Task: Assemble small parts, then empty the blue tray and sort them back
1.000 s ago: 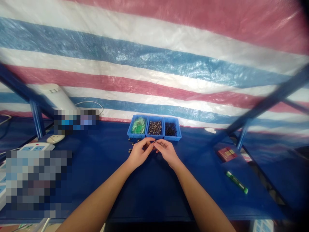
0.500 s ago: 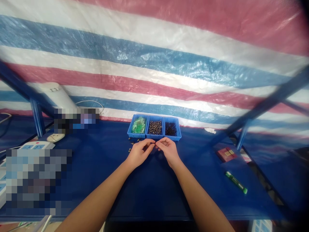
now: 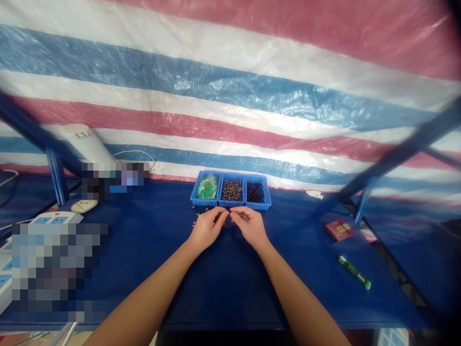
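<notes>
My left hand (image 3: 208, 228) and my right hand (image 3: 249, 225) meet fingertip to fingertip over the blue table (image 3: 223, 283), just in front of three small blue bins. Both hands pinch at a tiny dark part between them that I cannot make out. The left bin (image 3: 206, 188) holds green parts, the middle bin (image 3: 231, 190) brownish metal parts, the right bin (image 3: 256, 192) black parts. A few small dark pieces (image 3: 197, 209) lie on the table beside my left hand.
A red box (image 3: 338, 229) and a green pen (image 3: 354, 272) lie at the right. A white power strip (image 3: 54, 219), a mouse-like white object (image 3: 83, 205) and blurred-out items sit at the left. Blue frame posts (image 3: 56, 180) stand on both sides; a striped tarp hangs behind.
The hands have stayed together in front of the bins, with only small finger shifts; the pinched fingertips have closed in slightly.
</notes>
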Tool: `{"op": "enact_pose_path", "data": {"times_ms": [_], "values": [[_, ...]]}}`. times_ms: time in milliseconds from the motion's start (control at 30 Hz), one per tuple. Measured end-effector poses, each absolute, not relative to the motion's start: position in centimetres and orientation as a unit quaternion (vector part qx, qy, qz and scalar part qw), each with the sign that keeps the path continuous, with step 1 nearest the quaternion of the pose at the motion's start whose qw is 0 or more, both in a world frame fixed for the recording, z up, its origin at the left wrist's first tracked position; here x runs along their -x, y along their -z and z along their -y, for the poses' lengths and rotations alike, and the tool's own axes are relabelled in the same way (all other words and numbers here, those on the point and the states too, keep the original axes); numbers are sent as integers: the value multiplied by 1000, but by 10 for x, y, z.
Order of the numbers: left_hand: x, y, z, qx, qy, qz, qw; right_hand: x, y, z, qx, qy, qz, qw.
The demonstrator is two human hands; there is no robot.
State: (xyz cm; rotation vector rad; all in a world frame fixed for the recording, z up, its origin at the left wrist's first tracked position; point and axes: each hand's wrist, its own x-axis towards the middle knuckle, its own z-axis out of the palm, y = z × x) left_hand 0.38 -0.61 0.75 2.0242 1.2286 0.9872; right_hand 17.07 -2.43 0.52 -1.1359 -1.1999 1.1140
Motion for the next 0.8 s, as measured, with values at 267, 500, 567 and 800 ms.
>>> {"op": "enact_pose_path", "data": {"times_ms": [267, 500, 567, 800], "values": [[-5, -7, 8, -760, -374, -456, 274, -171, -3, 23, 482, -470, 505, 540], [-5, -9, 8, -760, -370, -475, 246, -169, -3, 26, 476, -455, 525, 540], [-4, -9, 8, -757, -375, -472, 254, -170, -4, 26, 490, -446, 523, 537], [-6, -8, 8, -762, -382, -458, 252, -173, -5, 24, 505, -449, 503, 539]]}}
